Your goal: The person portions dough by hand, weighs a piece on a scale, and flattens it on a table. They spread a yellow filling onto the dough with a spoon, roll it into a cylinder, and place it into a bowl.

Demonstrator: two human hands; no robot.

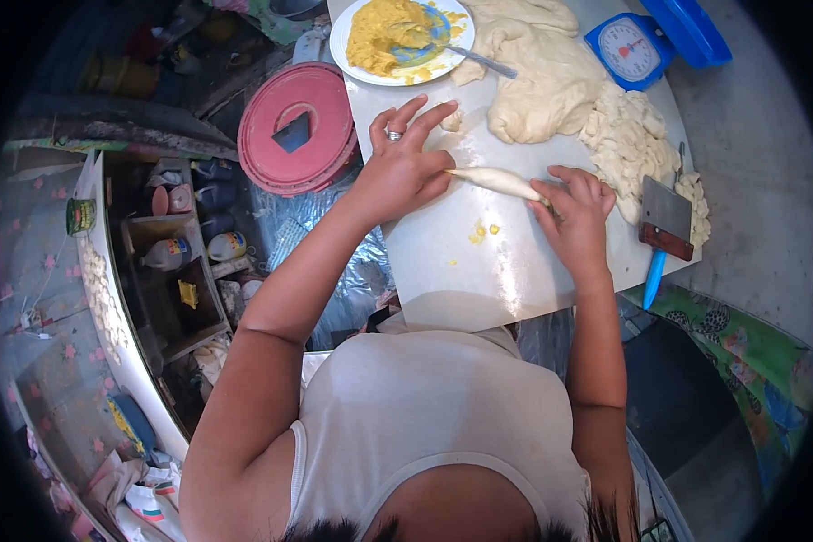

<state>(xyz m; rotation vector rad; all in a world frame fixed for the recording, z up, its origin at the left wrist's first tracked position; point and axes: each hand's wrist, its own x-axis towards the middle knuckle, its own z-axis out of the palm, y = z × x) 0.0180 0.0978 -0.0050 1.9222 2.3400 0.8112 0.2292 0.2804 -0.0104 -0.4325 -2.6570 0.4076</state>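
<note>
A stretched piece of dough (499, 182) spans the gap between my two hands, above the white tabletop (452, 280). My left hand (405, 167) pinches its left end between thumb and finger, the other fingers raised and a ring on one. At the right end, my right hand (576, 210) grips the dough with bent fingers. A small dough bit (452, 120) lies just beyond my left hand. Yellow crumbs (483, 231) dot the table below the strip. Farther back rests a large mass of dough (546, 86), with smaller lumps (628, 135) to its right.
A white plate (341, 56) holds yellow filling (379, 38) and a spoon (483, 60). Behind right stands a blue scale (629, 51). A scraper (667, 212) and a blue-handled tool (654, 278) lie at the right edge. Left of the table is a red-lidded bucket (321, 149).
</note>
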